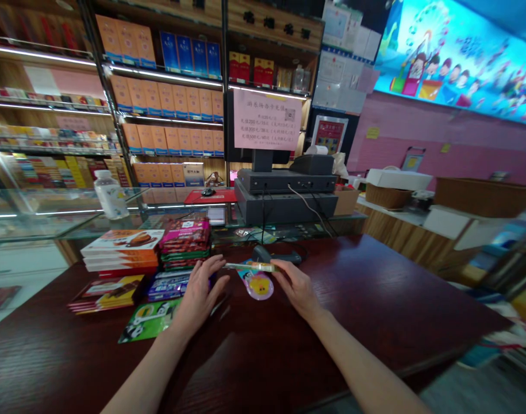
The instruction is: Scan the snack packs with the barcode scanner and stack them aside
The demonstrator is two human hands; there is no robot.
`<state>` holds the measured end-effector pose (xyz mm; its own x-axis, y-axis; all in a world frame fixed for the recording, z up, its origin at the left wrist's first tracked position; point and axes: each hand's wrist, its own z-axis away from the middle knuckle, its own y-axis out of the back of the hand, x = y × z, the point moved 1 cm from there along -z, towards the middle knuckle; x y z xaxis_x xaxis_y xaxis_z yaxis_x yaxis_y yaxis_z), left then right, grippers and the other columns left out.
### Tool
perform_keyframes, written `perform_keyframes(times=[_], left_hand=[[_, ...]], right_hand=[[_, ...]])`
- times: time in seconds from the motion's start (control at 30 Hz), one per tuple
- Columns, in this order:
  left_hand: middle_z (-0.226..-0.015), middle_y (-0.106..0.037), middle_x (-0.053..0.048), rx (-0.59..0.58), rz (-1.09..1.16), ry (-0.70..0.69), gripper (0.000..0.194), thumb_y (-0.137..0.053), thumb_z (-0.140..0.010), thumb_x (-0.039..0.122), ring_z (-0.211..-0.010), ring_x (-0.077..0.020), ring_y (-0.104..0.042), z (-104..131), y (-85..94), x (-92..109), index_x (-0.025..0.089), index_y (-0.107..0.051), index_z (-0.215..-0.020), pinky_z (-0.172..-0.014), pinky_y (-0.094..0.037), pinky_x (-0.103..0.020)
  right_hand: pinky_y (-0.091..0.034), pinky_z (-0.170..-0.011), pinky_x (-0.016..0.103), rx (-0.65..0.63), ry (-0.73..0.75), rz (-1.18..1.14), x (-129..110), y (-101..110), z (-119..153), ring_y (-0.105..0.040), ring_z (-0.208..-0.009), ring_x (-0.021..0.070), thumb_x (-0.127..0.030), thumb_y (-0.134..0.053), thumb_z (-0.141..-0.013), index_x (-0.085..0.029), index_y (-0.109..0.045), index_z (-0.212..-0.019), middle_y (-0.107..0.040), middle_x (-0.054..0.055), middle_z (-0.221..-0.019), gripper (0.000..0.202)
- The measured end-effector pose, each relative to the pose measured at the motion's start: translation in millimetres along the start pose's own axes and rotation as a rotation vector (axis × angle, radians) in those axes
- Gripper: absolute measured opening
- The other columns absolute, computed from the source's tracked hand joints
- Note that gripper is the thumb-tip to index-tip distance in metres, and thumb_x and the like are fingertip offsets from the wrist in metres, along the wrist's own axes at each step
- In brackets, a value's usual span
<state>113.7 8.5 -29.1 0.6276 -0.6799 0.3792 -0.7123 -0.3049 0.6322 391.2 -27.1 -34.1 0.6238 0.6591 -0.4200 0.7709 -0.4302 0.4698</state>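
Observation:
My right hand (299, 288) pinches the right end of a thin flat packet (254, 266), seen almost edge-on above the counter. At its left end are the fingertips of my left hand (201, 289), thumb apart from the fingers; whether they touch it I cannot tell. Just below the packet lies a blister card with a yellow duck face (260, 286) in a pinkish round. Left of my left hand is a green panda-print packet (148, 319), partly behind the wrist. Behind that hand are blue-purple packets (168, 286). A dark handheld scanner (280, 255) lies beyond the packet.
Stacked orange-white boxes (122, 251), yellow-and-red packs (107, 294) and magenta pouches (185, 236) stand on the left of the dark wooden counter (375, 305). A cash register (284, 192) with cables and a white bottle (110, 195) stand behind. The counter's right edge slopes away.

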Motion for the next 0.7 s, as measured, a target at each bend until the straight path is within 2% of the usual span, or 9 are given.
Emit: perform_keyframes(times=[0.07, 0.2, 0.27, 0.33, 0.43, 0.57, 0.7], left_hand=[[-0.14, -0.06, -0.009, 0.005, 0.006, -0.011, 0.041, -0.054, -0.097, 0.037, -0.128, -0.0222, -0.059, 0, -0.6, 2, 0.027, -0.045, -0.136, -0.115, -0.039, -0.051], [-0.133, -0.066, -0.009, -0.06, -0.043, -0.032, 0.073, -0.06, -0.093, 0.031, -0.13, -0.0244, -0.058, 0, -0.6, 5, 0.027, -0.019, -0.153, -0.119, -0.03, -0.059], [-0.138, -0.062, -0.011, -0.07, -0.098, -0.048, 0.082, -0.062, -0.091, 0.029, -0.134, -0.0264, -0.054, -1, 0.4, 6, 0.028, -0.013, -0.156, -0.119, -0.028, -0.061], [-0.149, -0.053, -0.013, -0.049, -0.155, -0.075, 0.085, -0.063, -0.09, 0.028, -0.14, -0.0281, -0.047, -2, 2.5, 9, 0.028, -0.011, -0.157, -0.119, -0.028, -0.06], [-0.158, -0.041, -0.013, -0.017, -0.245, -0.165, 0.083, -0.062, -0.09, 0.027, -0.147, -0.0293, -0.037, -4, 6.5, 14, 0.028, -0.014, -0.158, -0.121, -0.026, -0.058], [-0.157, -0.044, -0.009, -0.05, -0.32, -0.272, 0.083, -0.064, -0.089, 0.024, -0.15, -0.0293, -0.03, -5, 9.2, 19, 0.027, -0.018, -0.157, -0.124, -0.02, -0.058], [-0.154, -0.049, -0.009, -0.109, -0.333, -0.298, 0.081, -0.063, -0.089, 0.024, -0.15, -0.0299, -0.031, -4, 8.1, 18, 0.027, -0.019, -0.157, -0.123, -0.019, -0.059]], right_hand=[[-0.06, -0.091, 0.035, 0.02, -0.082, -0.009, 0, -1, -1, -0.073, -0.101, 0.0233, -0.036, -0.052, -0.101, -0.023, -0.067, -0.118, -0.075, 0.008, -0.111, 0.027], [-0.061, -0.071, 0.029, 0.018, -0.266, -0.085, 2, -4, -1, -0.074, -0.078, 0.0199, -0.042, -0.053, -0.099, -0.022, -0.068, -0.111, -0.076, 0.006, -0.098, 0.028], [-0.059, -0.061, 0.026, 0.009, -0.34, -0.118, 3, -5, -2, -0.07, -0.065, 0.0174, -0.044, -0.053, -0.098, -0.022, -0.069, -0.108, -0.075, 0.004, -0.087, 0.029], [-0.056, -0.055, 0.025, 0.004, -0.393, -0.143, 4, -5, -2, -0.067, -0.056, 0.0158, -0.046, -0.054, -0.096, -0.022, -0.07, -0.105, -0.074, 0.002, -0.079, 0.031], [-0.053, -0.05, 0.024, -0.002, -0.445, -0.196, 3, -4, -3, -0.064, -0.053, 0.0148, -0.048, -0.055, -0.094, -0.02, -0.071, -0.103, -0.074, 0.003, -0.078, 0.034], [-0.052, -0.05, 0.024, -0.041, -0.469, -0.249, 3, -4, -1, -0.062, -0.054, 0.0148, -0.05, -0.056, -0.093, -0.019, -0.073, -0.101, -0.074, 0.003, -0.077, 0.037], [-0.05, -0.051, 0.024, -0.071, -0.476, -0.271, 4, -5, 1, -0.061, -0.054, 0.0144, -0.051, -0.057, -0.093, -0.019, -0.074, -0.102, -0.072, 0.002, -0.075, 0.037]])
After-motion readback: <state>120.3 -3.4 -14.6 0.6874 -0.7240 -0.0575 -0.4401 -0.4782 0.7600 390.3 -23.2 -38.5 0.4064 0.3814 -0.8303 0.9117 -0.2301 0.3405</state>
